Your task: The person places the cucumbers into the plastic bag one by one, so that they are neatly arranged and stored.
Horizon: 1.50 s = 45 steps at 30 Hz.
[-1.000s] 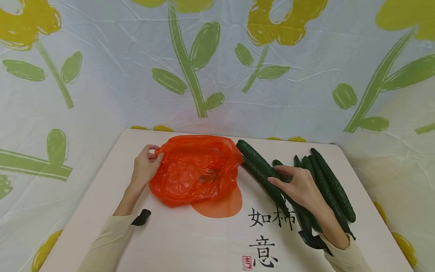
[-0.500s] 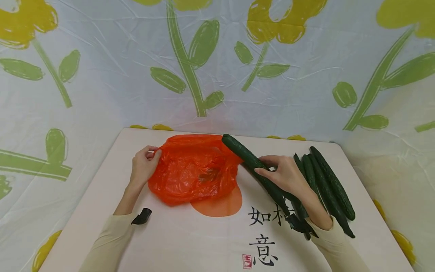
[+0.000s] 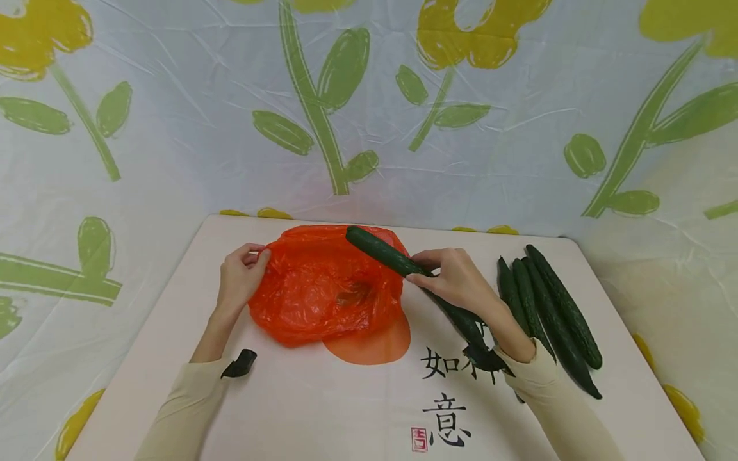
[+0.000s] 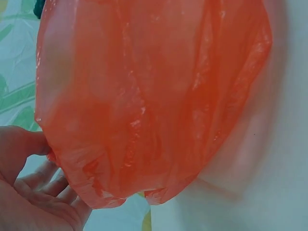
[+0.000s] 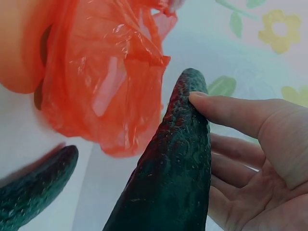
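An orange-red plastic bag [image 3: 300,307] lies on the table with its mouth spread. My left hand [image 3: 239,278] pinches the bag's left edge between thumb and fingers. In my right hand [image 3: 461,282] I grip a long dark green cucumber [image 3: 377,248]; its far end is raised over the bag's right side. The right wrist view shows the thumb on one side of this cucumber [image 5: 168,168] and the fingers behind it. Another cucumber [image 5: 41,187] lies on the table below, near the bag. The right hand and forearm hide part of the cucumbers under them.
Several more cucumbers [image 3: 553,320] lie side by side at the table's right. The pale table [image 3: 288,410] bears an orange round print and black written characters [image 3: 446,419]. A flower-patterned sheet [image 3: 207,128] hangs behind and at both sides.
My right hand has taken hold of a cucumber, lifted it and moved it left, bringing its tip over the bag. The left hand stays at the bag's edge.
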Motion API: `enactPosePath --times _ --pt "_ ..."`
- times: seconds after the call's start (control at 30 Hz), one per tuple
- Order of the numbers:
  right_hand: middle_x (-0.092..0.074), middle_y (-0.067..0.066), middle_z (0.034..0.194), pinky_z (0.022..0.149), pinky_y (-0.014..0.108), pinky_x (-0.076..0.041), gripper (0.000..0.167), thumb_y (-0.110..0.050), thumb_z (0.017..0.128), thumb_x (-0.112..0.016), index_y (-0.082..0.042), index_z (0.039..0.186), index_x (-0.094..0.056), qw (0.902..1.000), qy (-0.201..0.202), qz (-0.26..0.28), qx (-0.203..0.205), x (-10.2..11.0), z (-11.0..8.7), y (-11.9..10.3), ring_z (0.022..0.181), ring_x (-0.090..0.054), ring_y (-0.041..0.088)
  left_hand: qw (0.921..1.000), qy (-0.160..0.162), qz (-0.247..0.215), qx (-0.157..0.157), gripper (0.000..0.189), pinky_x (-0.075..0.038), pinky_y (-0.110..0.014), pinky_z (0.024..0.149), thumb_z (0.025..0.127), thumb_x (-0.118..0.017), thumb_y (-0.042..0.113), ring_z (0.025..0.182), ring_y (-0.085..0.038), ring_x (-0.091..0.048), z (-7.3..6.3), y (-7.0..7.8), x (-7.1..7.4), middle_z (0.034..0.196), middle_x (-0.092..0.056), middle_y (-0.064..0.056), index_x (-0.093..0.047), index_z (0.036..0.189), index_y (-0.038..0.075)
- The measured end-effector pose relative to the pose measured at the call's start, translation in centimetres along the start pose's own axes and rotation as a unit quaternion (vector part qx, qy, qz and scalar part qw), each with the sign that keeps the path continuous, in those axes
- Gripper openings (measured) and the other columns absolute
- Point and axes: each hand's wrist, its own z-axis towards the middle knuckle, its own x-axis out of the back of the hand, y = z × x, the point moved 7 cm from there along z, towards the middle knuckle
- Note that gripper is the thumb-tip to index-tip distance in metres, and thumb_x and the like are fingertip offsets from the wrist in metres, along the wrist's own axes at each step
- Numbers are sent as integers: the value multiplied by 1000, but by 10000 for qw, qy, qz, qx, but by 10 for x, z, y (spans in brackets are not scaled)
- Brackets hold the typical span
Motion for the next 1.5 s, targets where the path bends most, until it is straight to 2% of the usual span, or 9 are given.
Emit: enactPosePath --times 0.3,0.53,0.83,1.0,1.07,1.2,1.37,1.5 --pt "-77 7 94 73 37 -58 24 -10 89 -80 0 110 -77 9990 -346 -5 293 -17 22 -14 78 -69 17 9996 -26 -282 1 31 -53 -16 63 104 -61 27 66 -6 -65 4 2 -5 87 -71 -18 -70 118 0" --pt "-77 5 89 73 35 -56 18 -12 89 -80 -2 103 -78 9971 -635 -284 314 -32 41 -22 77 -66 17 9983 -79 -576 -80 29 -55 -17 62 104 -61 21 66 -2 -67 4 6 -9 93 -72 -23 -69 119 -3" --pt "-77 6 90 74 36 -56 21 -13 87 -82 -1 104 -79 9913 -854 -869 497 -39 64 -48 79 -67 19 9990 -90 -402 -196 29 -54 -16 63 105 -60 21 70 -5 -68 4 11 -8 98 -72 -23 -68 122 -2" --pt "-74 5 87 71 35 -52 17 -16 87 -83 -4 98 -80 9825 -948 -1448 689 -48 78 -61 79 -62 21 9993 -89 -305 -202 31 -54 -15 65 106 -58 23 77 -19 -71 3 12 -4 101 -72 -23 -68 124 -1" --pt "-73 5 85 68 34 -51 15 -16 87 -83 -4 96 -80 9794 -1010 -1565 778 -54 84 -66 77 -60 20 9994 -104 -274 -175 32 -54 -15 66 106 -57 23 82 -26 -72 3 11 -3 103 -71 -23 -67 125 -1" --pt "-72 4 80 62 30 -48 10 -14 87 -83 -6 91 -80 9765 -1141 -1604 873 -65 92 -74 71 -57 19 9994 -131 -268 -182 31 -53 -14 66 107 -57 21 89 -33 -71 2 11 -2 107 -70 -24 -67 126 -1" --pt "-66 1 73 57 26 -41 7 -11 87 -82 -5 87 -79 9775 -1177 -1528 859 -73 100 -76 66 -50 16 9985 -170 -315 -417 29 -52 -13 65 106 -58 18 90 -37 -71 4 15 -5 106 -70 -26 -67 125 -3" --pt "-52 -2 64 57 25 -35 13 -10 87 -82 -6 77 -75 9755 -1208 -1586 925 -80 106 -75 64 -42 16 9976 -267 -370 -529 29 -53 -14 64 106 -58 17 86 -34 -71 4 19 -8 105 -70 -25 -67 124 -3"
